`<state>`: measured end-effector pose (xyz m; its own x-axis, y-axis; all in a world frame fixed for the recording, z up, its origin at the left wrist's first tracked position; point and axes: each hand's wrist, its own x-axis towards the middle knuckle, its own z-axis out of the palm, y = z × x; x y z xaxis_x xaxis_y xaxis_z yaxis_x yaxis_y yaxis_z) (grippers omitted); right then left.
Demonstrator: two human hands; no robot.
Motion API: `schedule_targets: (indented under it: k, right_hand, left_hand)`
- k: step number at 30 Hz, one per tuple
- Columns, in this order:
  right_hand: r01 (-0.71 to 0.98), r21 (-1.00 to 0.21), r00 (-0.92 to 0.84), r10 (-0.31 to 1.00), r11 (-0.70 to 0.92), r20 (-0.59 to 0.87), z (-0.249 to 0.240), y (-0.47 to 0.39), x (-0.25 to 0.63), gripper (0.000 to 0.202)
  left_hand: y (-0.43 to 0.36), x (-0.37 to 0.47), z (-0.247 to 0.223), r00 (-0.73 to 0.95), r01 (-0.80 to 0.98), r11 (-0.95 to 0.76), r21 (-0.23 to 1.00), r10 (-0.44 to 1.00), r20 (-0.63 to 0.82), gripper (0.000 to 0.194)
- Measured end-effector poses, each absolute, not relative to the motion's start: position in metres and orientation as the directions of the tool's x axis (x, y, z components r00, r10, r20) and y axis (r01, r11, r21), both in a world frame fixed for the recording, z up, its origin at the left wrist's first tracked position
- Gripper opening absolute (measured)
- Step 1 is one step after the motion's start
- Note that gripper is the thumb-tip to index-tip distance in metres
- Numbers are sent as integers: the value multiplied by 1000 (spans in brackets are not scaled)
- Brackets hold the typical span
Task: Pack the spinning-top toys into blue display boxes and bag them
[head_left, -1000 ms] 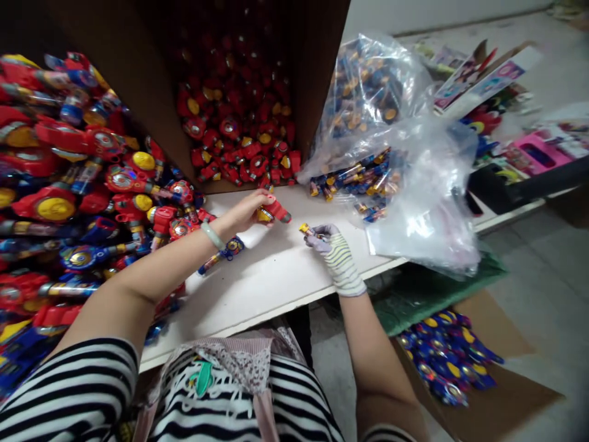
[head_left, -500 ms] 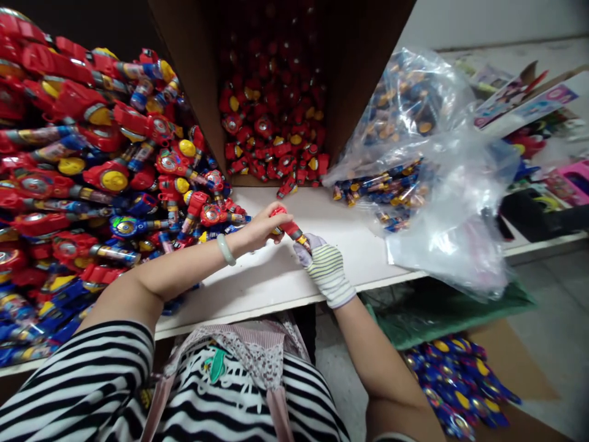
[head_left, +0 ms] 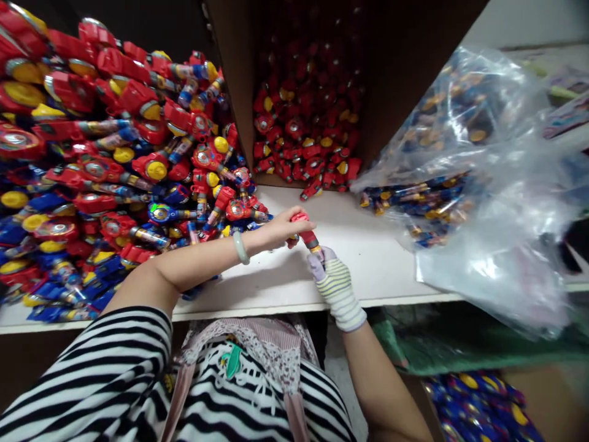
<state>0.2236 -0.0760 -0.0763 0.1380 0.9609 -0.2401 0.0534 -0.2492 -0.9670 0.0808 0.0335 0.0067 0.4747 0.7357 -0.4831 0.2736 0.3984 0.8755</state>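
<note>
My left hand (head_left: 281, 231), bare with a pale bangle at the wrist, is closed around the red body of a toy watch (head_left: 309, 238). My right hand (head_left: 334, 282), in a striped knit glove with lilac fingertips, grips the tube-shaped end of the same toy. The toy slants between both hands, just above the white tabletop (head_left: 257, 279). What lies beneath my left fingers is partly hidden. To the left, a large heap of red and blue toy watches (head_left: 138, 166) reaches close to my left forearm.
A tall cardboard box (head_left: 405, 80) opens toward me, with red toys (head_left: 313, 141) piled inside. Clear plastic bags (head_left: 497, 245) lie at the right, one holding printed tubes (head_left: 414, 196). Below the table edge, blue toys (head_left: 478, 402) lie in a carton near green sheeting (head_left: 442, 344).
The view has shifted, so most of the scene appears farther right or left-heap wider. Both hands still hold the toy watch, which now points more steeply down toward my right hand.
</note>
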Motion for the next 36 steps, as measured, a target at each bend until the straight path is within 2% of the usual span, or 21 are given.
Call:
schedule_targets:
  k: [3,5,7,9,10,11,12,13,15,16,17,18,20,22,23,25,26,29,31,33,36]
  right_hand:
    - [-279,-860,-258,896,-428,-362,-79,-79,220,55]
    - [-379,-777,-389,848,-503,-360,-82,-77,217,59]
    - [-296,-853,-256,896,-430,-363,-83,-73,214,60]
    - [-39,-954,31,954,-298,-299,-80,-68,210,56]
    - [82,-962,125,961,-259,-248,-78,-67,207,54]
    - [128,-961,152,962,-246,-226,-76,-67,204,52]
    - [81,-963,126,961,-256,-245,-75,-68,201,52]
    - [-46,-956,39,956,-289,-291,-74,-70,198,55]
    - [-350,-840,-263,904,-415,-337,-76,-73,194,61]
    - [-436,-760,-396,862,-481,-318,-78,-73,192,62]
    - [-469,-714,-469,831,-520,-298,-79,-72,192,63]
    - [-460,-718,-476,828,-522,-296,-79,-71,192,64]
    - [-335,-847,-294,900,-412,-321,-76,-65,194,61]
    - [-74,-963,-9,965,-260,-260,-70,-61,197,56]
    - [28,-976,72,974,-218,-215,-67,-60,198,55]
    - [74,-976,84,976,-206,-200,-63,-62,199,52]
    - [26,-973,31,973,-229,-228,-62,-64,199,51]
    - [-227,-906,-314,908,-357,-279,-65,-68,195,59]
    - [-274,-876,-395,877,-396,-273,-68,-66,192,63]
    - [-203,-914,-267,918,-351,-293,-68,-62,191,60]
    - [111,-966,61,972,-234,-229,-65,-58,193,48]
  left_hand:
    - [31,75,9,608,179,360,916,691,-390,33]
    - [32,73,12,655,191,296,936,672,-346,34]
    - [36,71,12,612,267,238,934,706,-355,34]
    - [39,69,11,533,330,225,917,757,-377,32]
    - [40,68,10,507,338,227,913,774,-380,31]
    - [40,66,9,498,327,228,917,783,-372,31]
    - [40,64,10,510,302,224,927,783,-355,31]
    - [39,63,11,540,265,214,940,775,-328,31]
    - [37,59,15,624,175,185,967,739,-255,33]
    - [37,57,18,660,145,171,975,717,-224,34]
    - [37,56,20,681,138,155,978,702,-207,35]
    - [37,54,21,678,155,139,978,706,-208,36]
    - [39,52,20,605,226,120,967,761,-236,35]
    - [40,49,16,508,273,146,951,817,-271,33]
    - [40,48,13,476,270,175,947,831,-289,33]
    - [38,45,8,469,226,228,947,827,-311,32]
    - [37,44,8,492,192,242,951,814,-307,32]
    - [33,41,11,601,124,213,969,761,-244,37]
    - [33,41,16,627,153,174,973,744,-232,39]
    - [35,42,18,573,227,148,962,779,-255,36]
    - [39,44,16,462,305,168,937,834,-300,30]
